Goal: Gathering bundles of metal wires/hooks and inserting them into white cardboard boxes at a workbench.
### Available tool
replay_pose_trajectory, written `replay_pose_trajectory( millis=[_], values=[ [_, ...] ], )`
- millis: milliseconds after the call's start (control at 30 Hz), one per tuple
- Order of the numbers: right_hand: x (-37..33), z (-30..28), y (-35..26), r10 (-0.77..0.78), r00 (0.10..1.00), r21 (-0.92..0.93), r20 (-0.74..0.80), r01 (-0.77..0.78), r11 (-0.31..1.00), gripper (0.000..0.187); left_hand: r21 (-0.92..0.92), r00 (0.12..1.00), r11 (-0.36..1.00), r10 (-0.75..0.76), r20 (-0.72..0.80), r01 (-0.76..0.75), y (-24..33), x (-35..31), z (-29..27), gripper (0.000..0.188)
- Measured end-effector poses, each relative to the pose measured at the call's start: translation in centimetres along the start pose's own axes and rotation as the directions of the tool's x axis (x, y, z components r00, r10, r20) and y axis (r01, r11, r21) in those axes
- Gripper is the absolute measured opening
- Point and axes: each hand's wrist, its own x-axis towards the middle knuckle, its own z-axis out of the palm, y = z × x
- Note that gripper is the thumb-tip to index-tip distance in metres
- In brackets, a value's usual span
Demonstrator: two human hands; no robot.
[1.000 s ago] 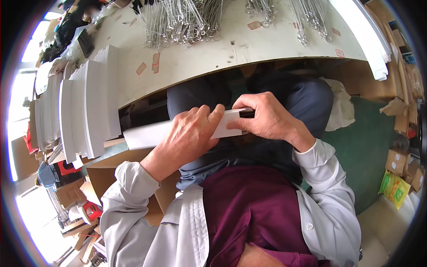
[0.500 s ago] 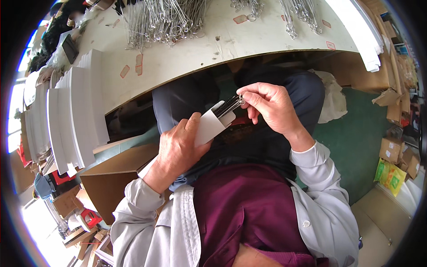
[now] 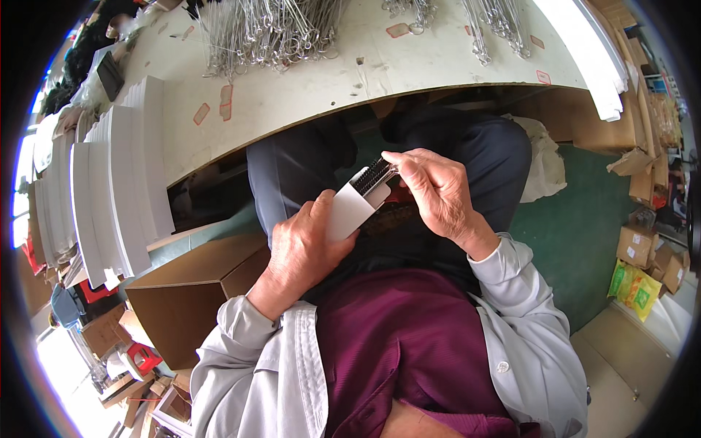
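Observation:
My left hand [image 3: 301, 244] is wrapped round a slim white cardboard box [image 3: 348, 213] held above my lap, tilted with its open end up and away to the right. Out of that end stick black-bristled wire brushes [image 3: 372, 176] with metal wire ends, beside a raised box flap. My right hand [image 3: 439, 191] has thumb and fingers closed at the brushes' wire ends. The fingertips partly hide those ends, and the lower part of the brushes is inside the box.
On the white table [image 3: 292, 98] ahead lie bundles of looped metal wire pieces [image 3: 270, 33]. Stacks of white flat cardboard [image 3: 120, 182] stand at the left, with more white strips [image 3: 584, 55] at the far right. An open brown carton [image 3: 182, 306] sits at my left.
My right hand has shifted slightly, its fingers now bent lower over the wire ends. My left hand and the box have moved a little to the right.

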Motion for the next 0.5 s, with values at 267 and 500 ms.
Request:
replay_pose_trajectory(
  millis=[267,500],
  values=[
    [-0.8,0.5,0.5,0.083,0.996,0.072,-0.018,-0.081,0.994,0.022,-0.067,0.989,0.989,-0.130,0.071,0.135,0.5,-0.1,0.6,0.062],
    [-1.4,0.4,0.3,0.342,0.938,0.266,0.057,-0.344,0.900,0.033,-0.082,0.985,0.984,-0.154,0.072,0.160,0.4,0.1,0.6,0.065]
  ],
)
